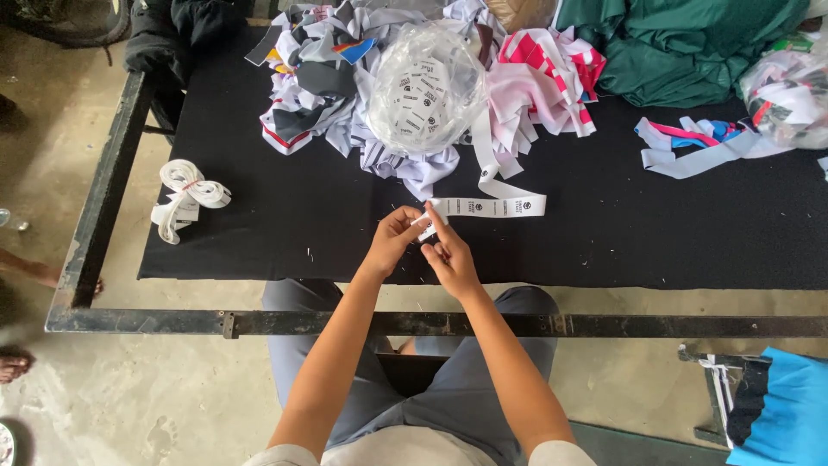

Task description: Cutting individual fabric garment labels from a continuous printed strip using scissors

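My left hand and my right hand meet over the near edge of the black table. Both pinch the end of a white printed label ribbon between the fingertips. The strip runs right across the cloth, then curls back up toward the fabric heap. Behind it sits a clear plastic bag filled with cut white labels.
A heap of white, grey and pink fabric scraps fills the table's back. Green cloth lies far right, more strips beside it. A bundle of white ribbon rests at the left edge. A metal frame bar crosses below.
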